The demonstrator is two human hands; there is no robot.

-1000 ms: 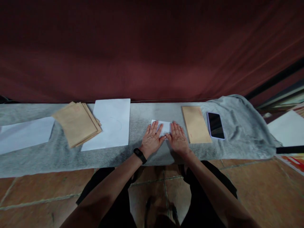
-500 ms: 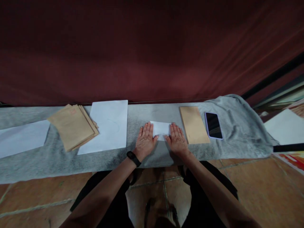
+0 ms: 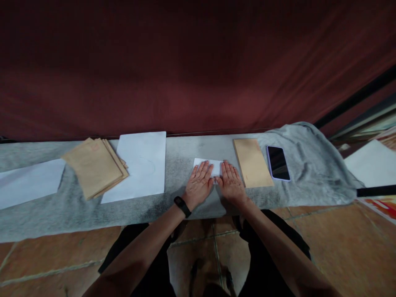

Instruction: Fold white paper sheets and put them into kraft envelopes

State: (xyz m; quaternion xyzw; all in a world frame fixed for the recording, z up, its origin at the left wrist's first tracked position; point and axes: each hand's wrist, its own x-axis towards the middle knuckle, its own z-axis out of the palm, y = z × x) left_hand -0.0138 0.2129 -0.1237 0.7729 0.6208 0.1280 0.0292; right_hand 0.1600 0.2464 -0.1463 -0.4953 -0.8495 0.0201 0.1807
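A small folded white paper lies flat on the grey cloth, partly hidden under both hands. My left hand rests palm down across it, fingers stretched out and pointing away from me. Beside it, my right hand lies flat over the paper's right end, fingers extended as well. The two thumbs nearly meet at the paper's near edge. Just right of my right hand is a brown envelope, apart from it.
A phone in a purple case lies right of the envelope. To the left are a large white sheet, a stack of brown envelopes overlapping it, and another white sheet. A dark red surface rises behind the grey cloth.
My left hand has slid right over the paper, closer to my right hand, baring the paper's left end. The right hand has stayed in place.
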